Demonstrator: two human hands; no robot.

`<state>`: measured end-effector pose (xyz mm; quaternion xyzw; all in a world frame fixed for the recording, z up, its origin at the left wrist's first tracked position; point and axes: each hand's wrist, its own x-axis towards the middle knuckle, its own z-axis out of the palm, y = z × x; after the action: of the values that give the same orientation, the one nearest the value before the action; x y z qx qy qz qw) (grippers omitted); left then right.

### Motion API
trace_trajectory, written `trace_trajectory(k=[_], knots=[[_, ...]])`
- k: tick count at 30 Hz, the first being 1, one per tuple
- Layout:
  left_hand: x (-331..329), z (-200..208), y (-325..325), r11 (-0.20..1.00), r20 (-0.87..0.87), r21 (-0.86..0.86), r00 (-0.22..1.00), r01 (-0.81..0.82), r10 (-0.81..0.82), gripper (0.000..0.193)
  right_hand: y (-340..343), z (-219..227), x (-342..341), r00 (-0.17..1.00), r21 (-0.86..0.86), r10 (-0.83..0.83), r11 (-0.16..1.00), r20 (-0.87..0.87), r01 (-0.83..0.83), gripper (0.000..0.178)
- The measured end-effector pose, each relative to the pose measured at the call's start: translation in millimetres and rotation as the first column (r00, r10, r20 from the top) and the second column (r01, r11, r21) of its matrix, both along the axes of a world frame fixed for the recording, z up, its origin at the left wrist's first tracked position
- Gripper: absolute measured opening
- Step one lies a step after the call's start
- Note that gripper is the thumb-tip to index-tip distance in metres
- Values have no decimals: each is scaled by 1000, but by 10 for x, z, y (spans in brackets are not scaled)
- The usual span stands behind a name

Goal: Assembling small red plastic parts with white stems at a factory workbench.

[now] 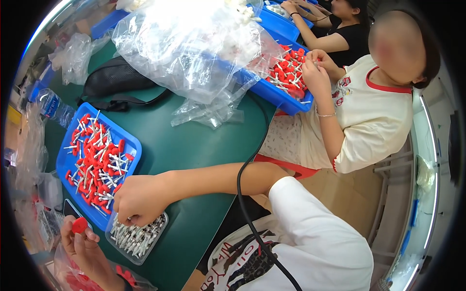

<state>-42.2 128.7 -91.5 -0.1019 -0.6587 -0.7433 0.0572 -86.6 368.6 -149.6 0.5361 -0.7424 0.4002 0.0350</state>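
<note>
My left hand (88,250) is raised at the lower left, pinching a round red plastic piece (79,225) between thumb and fingers. My right hand (141,200) reaches across the green table over a clear plastic box (160,232) of small white-and-metal pins (136,240). Its fingers are curled down at the pins, and whatever lies between the fingertips is hidden. Touching that box is a blue tray (137,151), heaped with red pieces that have white pins (97,162) in them. Below my left wrist, a clear bag (131,277) contains more red pieces.
Large clear plastic bags (194,63) cover the table's far side beside a black pouch (116,77). A water bottle (54,107) lies near the tray. A black cable (240,186) crosses above my right forearm. At right, a person (359,111) works over another blue tray (291,105).
</note>
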Motion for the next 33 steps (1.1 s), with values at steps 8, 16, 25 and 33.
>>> trace_trajectory(k=[8, 16, 25, 33], knots=[[-97, -162, -239, 1000, 114, -13, 993, 2, -1, 21, -81, 111, 29, 990, -271, -16, 961, 138, 54, 10], [-155, -266, -118, 996, 214, -77, 975, -50, 66, 36, -91, 124, 16, 938, -460, -53, 861, 342, 216, 9], [-216, -362, -188, 986, 173, -161, 985, 46, -18, 42, -100, 103, 3, 926, -496, -35, 837, 375, 233, 12], [-272, -331, -220, 983, 238, -160, 970, 88, -48, 43, -120, 35, 48, 984, -250, -92, 960, 153, 129, 12]])
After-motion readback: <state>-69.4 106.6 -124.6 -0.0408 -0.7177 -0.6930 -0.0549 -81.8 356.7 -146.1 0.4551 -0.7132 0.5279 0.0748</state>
